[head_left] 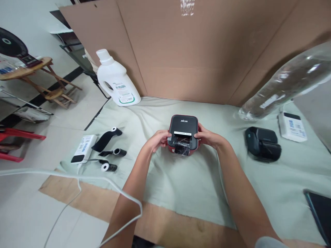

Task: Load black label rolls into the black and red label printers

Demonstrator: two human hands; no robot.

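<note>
A small label printer (pixel 184 124) with a black lid and red sides sits in the middle of the cloth. Dark, shiny film (pixel 182 148) pokes out of the slot at its near side. My left hand (pixel 159 139) grips the printer's left side, thumb on the top edge. From the right, my right hand (pixel 207 136) holds the opposite side the same way, its thumb near the slot. The undersides of the fingers are partly hidden by the printer.
Left lie several black label rolls (pixel 109 167) and a white box-like device (pixel 84 148) with a cable. A white jug (pixel 117 81) stands behind. Right are a black printer (pixel 262 144), another white device (pixel 292 126), a clear plastic roll (pixel 287 81) and a tablet-like object (pixel 319 213). Cardboard (pixel 181 62) stands behind.
</note>
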